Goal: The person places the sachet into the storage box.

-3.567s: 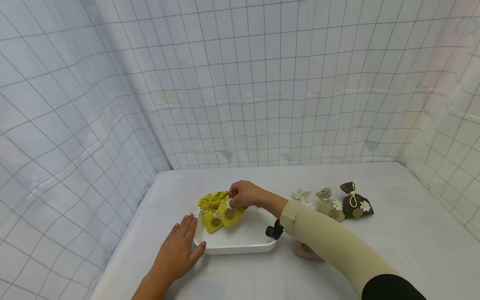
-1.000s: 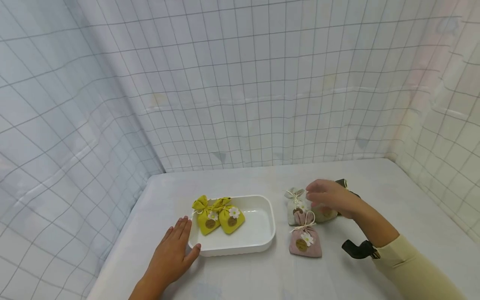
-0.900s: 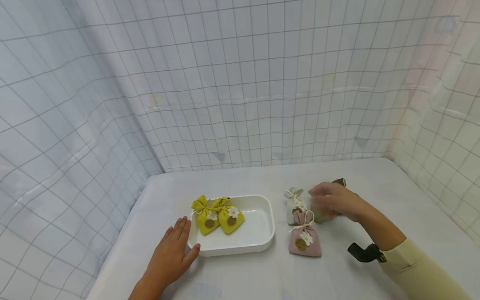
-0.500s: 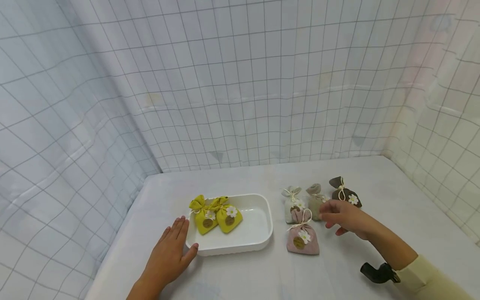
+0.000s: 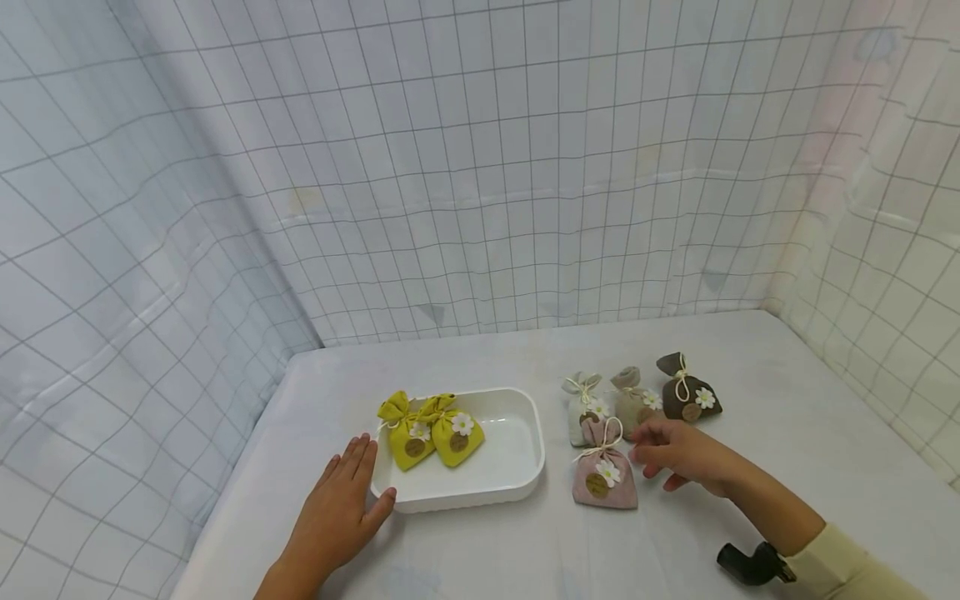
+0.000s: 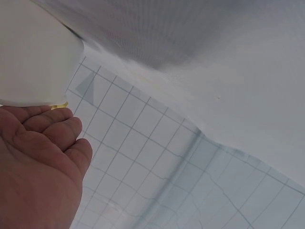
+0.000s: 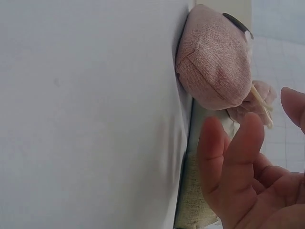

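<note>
My left hand (image 5: 333, 508) lies with straight fingers along the left rim of a white tray (image 5: 498, 492); the left wrist view shows its fingertips at the tray's underside edge. Two yellow drawstring pouches (image 5: 469, 450) with white flowers lean side by side in the tray's left part. Just right of a pink drawstring pouch (image 5: 618, 493), my right hand (image 5: 690, 454) hovers with loosely bent fingers and nothing between them. In the right wrist view, its thumb and fingers stand apart, close to the pink pouch (image 7: 209, 62).
Behind the pink pouch lie a pale grey pouch (image 5: 577, 427), a beige pouch (image 5: 626, 404) and a dark brown pouch (image 5: 677, 398). A black wrist-worn device (image 5: 750, 567) juts out below the right sleeve. Gridded white curtains (image 5: 480, 208) enclose the table (image 5: 480, 567).
Earlier my right hand held a yellow pouch over the tray. It has since let go, passed above the beige pouch, and come forward to the pink one. My left hand stays at the tray.
</note>
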Available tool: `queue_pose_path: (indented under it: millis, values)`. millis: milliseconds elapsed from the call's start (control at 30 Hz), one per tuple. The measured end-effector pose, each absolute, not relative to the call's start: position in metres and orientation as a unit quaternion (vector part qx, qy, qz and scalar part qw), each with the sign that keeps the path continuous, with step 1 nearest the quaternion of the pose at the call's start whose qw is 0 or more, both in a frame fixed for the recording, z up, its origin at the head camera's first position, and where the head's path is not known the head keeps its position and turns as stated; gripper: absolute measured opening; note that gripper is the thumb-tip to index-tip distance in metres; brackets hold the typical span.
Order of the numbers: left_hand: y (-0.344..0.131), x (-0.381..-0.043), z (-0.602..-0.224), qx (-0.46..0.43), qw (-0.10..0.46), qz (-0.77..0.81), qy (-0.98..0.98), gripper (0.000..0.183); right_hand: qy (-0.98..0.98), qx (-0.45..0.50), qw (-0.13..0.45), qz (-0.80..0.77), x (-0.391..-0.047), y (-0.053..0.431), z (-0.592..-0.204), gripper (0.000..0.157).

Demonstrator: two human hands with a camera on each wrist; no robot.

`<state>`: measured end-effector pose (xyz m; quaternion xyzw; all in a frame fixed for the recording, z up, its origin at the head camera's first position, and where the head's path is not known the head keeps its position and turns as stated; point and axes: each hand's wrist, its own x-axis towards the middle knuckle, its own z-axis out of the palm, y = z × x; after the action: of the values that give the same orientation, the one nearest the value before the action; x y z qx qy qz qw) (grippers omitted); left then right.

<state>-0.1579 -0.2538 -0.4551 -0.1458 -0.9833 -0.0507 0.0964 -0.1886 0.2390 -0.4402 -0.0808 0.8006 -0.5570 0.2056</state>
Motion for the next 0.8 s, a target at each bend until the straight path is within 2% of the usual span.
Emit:
queue_pose_path:
  millis: [500, 800]
  values:
    - [-0.253, -0.157, -0.454, -0.143, 0.093, -0.047, -0.984, 0.078, 0.805, -0.074, 0.228, -0.543, -0.188, 0.225, -0.444, 0.036]
    - [-0.252, -0.157, -0.453, -0.144, 0.094, -0.050, -0.984, 0.077, 0.813, -0.075, 0.231, -0.529, -0.189, 0.220, -0.449, 0.038]
